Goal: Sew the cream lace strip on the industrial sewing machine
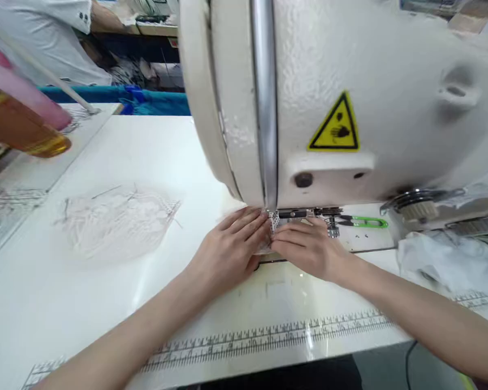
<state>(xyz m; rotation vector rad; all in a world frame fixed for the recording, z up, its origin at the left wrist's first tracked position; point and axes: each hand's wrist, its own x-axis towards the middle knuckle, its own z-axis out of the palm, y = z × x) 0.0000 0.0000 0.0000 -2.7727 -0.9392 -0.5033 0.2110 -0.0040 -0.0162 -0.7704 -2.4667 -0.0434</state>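
Observation:
A white sewing machine [337, 65] stands over the table. My left hand [238, 241] lies with its fingers flat beside the needle area, on a small piece of white lace fabric [274, 219]. Opposite it, my right hand [307, 245] has its fingers bent together at the fabric's near right side, gripping its edge. Most of the fabric is hidden under my hands and the machine head. Just right of the presser area lies a pair of green thread snips [364, 221].
A blurred pile of white lace pieces [117, 222] lies left on the white table [174, 157]. A printed ruler strip [268, 338] runs along the front edge. White cloth [451, 260] is bunched at right. A bottle of amber liquid [20, 124] stands far left; a person in white [44, 38] is behind.

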